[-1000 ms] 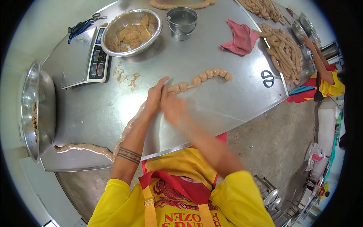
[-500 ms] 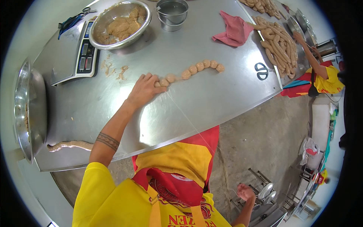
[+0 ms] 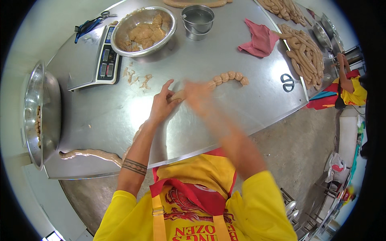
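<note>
My left hand (image 3: 164,103) grips a long, pale stuffed sausage (image 3: 91,155) around its upper stretch, index finger lifted. The rest of it trails toward the near left, partly under my left forearm. Beside it, my right hand (image 3: 196,95) is smeared by motion over the sausage, so its fingers are unclear. Beyond my hands the sausage forms a curved chain of several round tied links (image 3: 228,76). Small scraps of casing (image 3: 132,79) lie on the steel table (image 3: 241,112) above my left hand.
Around are a scale (image 3: 105,64), bowl of minced filling (image 3: 143,34), metal bucket (image 3: 197,26), large basin (image 3: 48,116) at left, pink cloth (image 3: 257,40), black tool (image 3: 287,82) and piled sausages (image 3: 302,56). A co-worker (image 3: 350,90) stands at the far right.
Half a second ago my right hand was down beside me at the lower right with a fine thread stretched to it; it has swung back up beside my left hand.
</note>
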The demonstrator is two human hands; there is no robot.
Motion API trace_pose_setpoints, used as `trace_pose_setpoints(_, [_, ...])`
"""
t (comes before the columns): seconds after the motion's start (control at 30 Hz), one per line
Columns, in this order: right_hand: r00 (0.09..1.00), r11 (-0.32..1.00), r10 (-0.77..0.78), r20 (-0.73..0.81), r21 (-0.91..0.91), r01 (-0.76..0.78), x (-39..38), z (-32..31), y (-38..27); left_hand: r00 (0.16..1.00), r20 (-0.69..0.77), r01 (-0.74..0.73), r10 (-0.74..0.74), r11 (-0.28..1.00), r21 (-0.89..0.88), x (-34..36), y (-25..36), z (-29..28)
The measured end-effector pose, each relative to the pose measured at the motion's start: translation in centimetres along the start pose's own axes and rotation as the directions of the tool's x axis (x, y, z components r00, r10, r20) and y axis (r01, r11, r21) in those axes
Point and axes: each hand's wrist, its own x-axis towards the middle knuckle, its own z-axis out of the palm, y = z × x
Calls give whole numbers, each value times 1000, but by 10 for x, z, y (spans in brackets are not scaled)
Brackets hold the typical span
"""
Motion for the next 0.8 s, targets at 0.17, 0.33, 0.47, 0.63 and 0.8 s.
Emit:
trace_pose_setpoints(0.17, [937, 639, -36, 346, 729, -245, -200, -49, -38, 988, -127, 100, -87, 990, 102, 2, -7, 8])
trace_pose_setpoints(0.33, [356, 482, 574, 737, 47, -875, -459, -193, 88, 978, -197, 85, -65, 992, 93, 0, -3, 15])
trace_pose_setpoints(0.47, [384, -104, 244, 891, 417, -903, -616, -204, 89, 945, 189, -326, 265, 775, 542, -4, 2, 9])
trace_pose_setpoints(0.63, [105, -807, 591, 800, 587, 72, -670, -77, 158, 874, 389, -480, 291, 645, 595, 0, 0, -12])
trace_pose_setpoints(0.8, [265, -296, 931, 252, 944, 144, -398, -24, 339, 908, 245, -417, 339, 776, 472, -17, -5, -27])
